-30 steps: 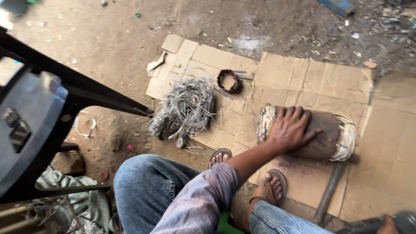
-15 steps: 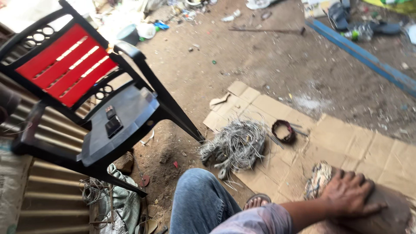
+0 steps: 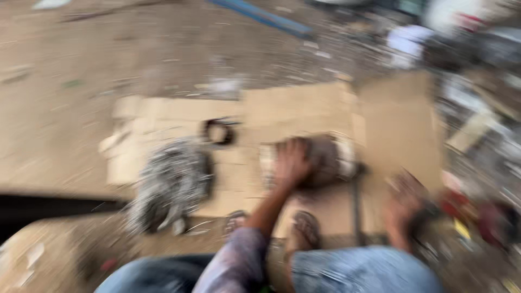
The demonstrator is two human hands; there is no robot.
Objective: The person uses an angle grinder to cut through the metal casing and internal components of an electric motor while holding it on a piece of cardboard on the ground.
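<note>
The left hand [image 3: 291, 163] reaches forward, palm down, fingers spread over the brown cylindrical motor part [image 3: 325, 160] on the cardboard [image 3: 304, 106]. The blurred right hand [image 3: 402, 209] seems to grip something dark; its fingers cannot be made out.

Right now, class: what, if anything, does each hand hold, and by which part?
The left hand rests flat on top of the brown cylinder. The right hand is too blurred to tell.
</note>
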